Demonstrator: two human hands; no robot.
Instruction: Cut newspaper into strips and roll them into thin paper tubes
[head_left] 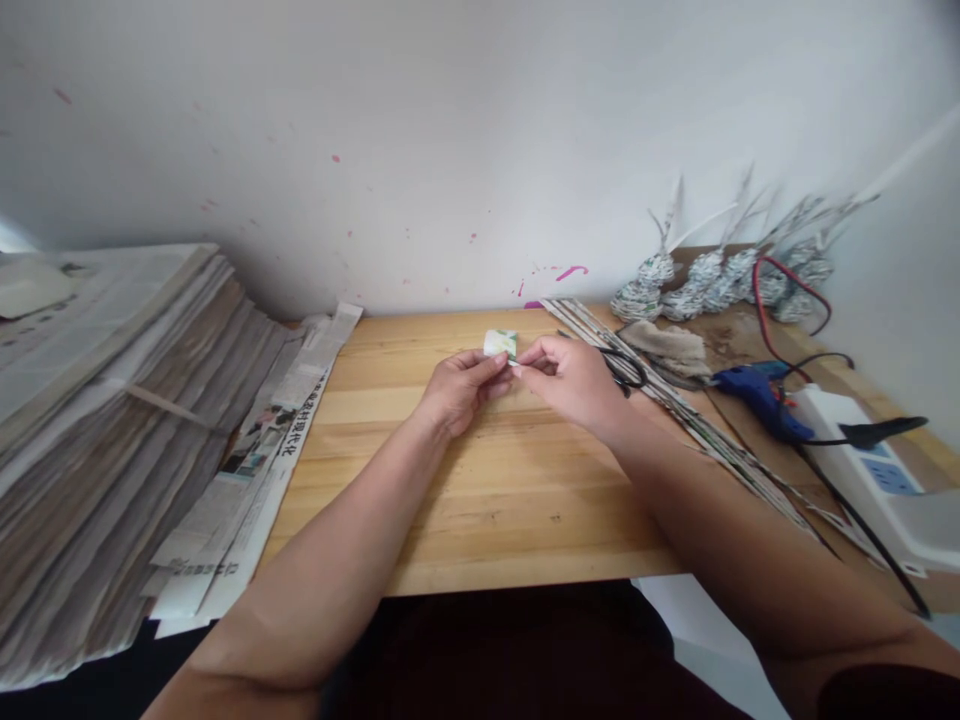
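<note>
A small piece of white and green paper (501,343) is held between my two hands above the middle of the wooden table (480,500). The fingers of my left hand (463,388) are closed on its lower left part. My right hand (564,376) pinches at its lower right corner, with thumb and forefinger together. Black-handled scissors (626,370) lie just beyond my right hand, partly hidden by it.
A tall stack of newspapers (150,420) and cut strips (262,460) stand at the left. To the right are thin rolled paper sticks (690,420), a cloth (664,345), a blue glue gun (761,398), a power strip (877,470) and woven paper figures (705,285).
</note>
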